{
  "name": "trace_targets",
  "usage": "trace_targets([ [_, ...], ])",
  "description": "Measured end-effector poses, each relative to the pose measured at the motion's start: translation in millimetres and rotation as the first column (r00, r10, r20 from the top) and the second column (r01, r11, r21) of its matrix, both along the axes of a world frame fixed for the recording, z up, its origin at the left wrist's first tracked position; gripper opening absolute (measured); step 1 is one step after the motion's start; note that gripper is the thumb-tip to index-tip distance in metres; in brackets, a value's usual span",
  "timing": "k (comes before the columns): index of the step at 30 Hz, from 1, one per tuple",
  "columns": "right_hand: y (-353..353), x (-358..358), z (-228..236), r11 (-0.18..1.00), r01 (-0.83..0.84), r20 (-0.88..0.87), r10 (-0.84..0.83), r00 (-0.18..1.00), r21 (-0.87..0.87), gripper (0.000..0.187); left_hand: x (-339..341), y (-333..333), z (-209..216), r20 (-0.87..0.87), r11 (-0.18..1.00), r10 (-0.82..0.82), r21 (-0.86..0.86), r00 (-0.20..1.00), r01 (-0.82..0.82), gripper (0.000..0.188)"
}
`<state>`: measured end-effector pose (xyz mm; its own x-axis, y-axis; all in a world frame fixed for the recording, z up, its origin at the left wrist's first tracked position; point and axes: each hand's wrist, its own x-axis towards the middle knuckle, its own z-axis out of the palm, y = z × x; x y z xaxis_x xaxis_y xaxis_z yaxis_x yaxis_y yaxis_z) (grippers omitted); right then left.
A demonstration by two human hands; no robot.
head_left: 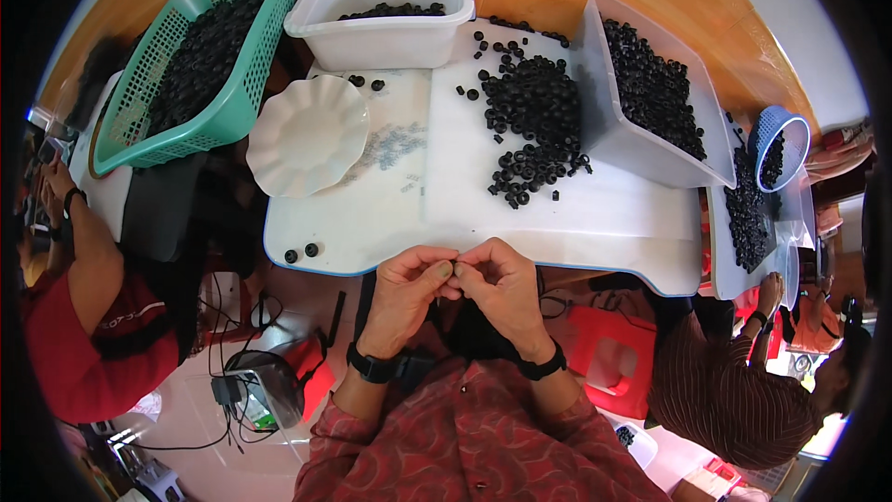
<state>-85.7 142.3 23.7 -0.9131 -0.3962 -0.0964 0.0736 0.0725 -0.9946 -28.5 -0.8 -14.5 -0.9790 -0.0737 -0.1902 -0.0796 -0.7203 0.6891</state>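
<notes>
Just off the table's near edge, my left hand (412,295) and my right hand (497,285) meet at the fingertips. Both are closed in a pinch, thumbs against index fingers. Whatever lies between them is small and dark, mostly hidden by the fingers, and I cannot make out its kind. Two small round black parts (301,253) rest at the table's near left corner. Farther off, right of the middle, spreads a loose pile of small black parts (532,104), some ring-shaped.
The white table (362,237) carries a scalloped white dish (309,135) at left. Behind stand a green basket (243,98) and a white tub (381,37). A grey bin (641,144) of black parts stands right. People sit on both sides; a red stool (609,353) is below.
</notes>
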Motion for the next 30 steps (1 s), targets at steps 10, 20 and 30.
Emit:
trace_targets([
  [10,10,-16,-6,0.984,0.129,-0.207,-0.101,0.973,0.124,0.008,3,1,6,0.049,0.986,0.026,0.165,0.998,-0.033,0.022],
  [20,42,-55,-12,0.766,0.558,-0.705,-0.202,0.680,0.319,0.008,3,-1,7,0.030,0.986,0.011,0.168,0.999,-0.016,0.022],
  [30,29,-50,-15,0.827,0.498,-0.654,-0.228,0.721,0.261,0.007,3,-2,7,0.039,0.984,0.004,0.180,0.999,-0.010,0.022],
])
